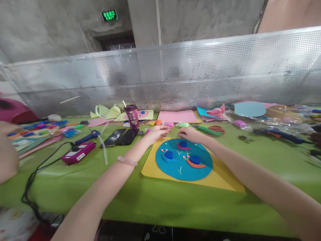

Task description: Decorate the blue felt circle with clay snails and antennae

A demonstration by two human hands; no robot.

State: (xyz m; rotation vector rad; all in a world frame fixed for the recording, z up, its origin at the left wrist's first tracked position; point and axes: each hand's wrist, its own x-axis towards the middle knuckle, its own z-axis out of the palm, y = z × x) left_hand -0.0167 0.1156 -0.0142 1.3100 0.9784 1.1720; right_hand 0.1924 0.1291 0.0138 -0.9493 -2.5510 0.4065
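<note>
My left hand [159, 131] is above the far edge of a yellow sheet [152, 165], close to a pink clay packet [168, 125]. Its fingers reach out to the right, slightly apart, and I make out nothing in them. Opposite it, my right hand [190, 133] has bent, closed fingertips near a pale green clay packet [184, 124]; whatever they pinch is hidden. Below both hands lies a blue paper disc [184, 172] on the yellow sheet. It bears three clay snails with dark blue shells: an orange-bodied one [195, 163], a blue one [169, 156] and a magenta one [183, 145].
Green-handled scissors [208, 130] lie right of my right hand. Left stand a lidded cup [132, 117], two phones [119, 137] and a purple power strip [78, 153] with a cord. A glue gun [278, 134] lies at right. Another person's arm [7, 154] enters at left.
</note>
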